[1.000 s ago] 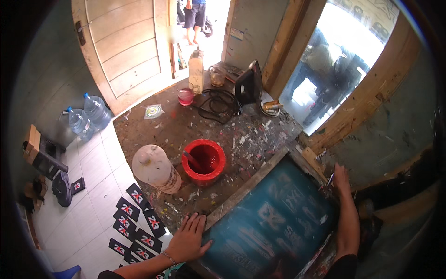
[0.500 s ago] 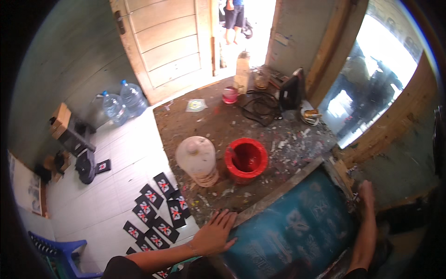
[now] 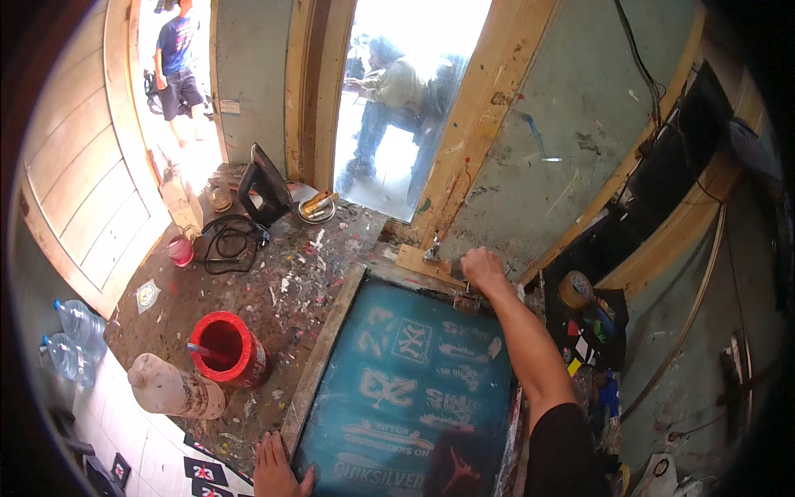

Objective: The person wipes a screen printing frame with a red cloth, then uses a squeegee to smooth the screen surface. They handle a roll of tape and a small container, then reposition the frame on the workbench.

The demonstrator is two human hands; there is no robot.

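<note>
Nearest, the left hand lies over the near left corner of the screen frame, its thumb apart from the fingers, pressing rather than gripping, as far as I can tell. That frame, teal mesh with pale designs inside a worn wooden rim, sits at the near right of the worktop. At its far end the right hand is narrow, fingers curled just by a metal fitting; whether it pinches a part, I cannot tell. To do this well, I would keep the left palm's pressure even so the rim cannot twist, work the fitting in small moves, and keep the right forearm off the mesh

Left of the frame, the red pot holds a stick, with a tilted-looking pale bottle just beside it. The worktop is brown, crusted with paint flecks. Lower left, black printed pieces lie on the white tiled floor

Farther off are a glass of pinkish-red liquid, a coiled black cable, a pale door, a person in the doorway and a bright window
</note>
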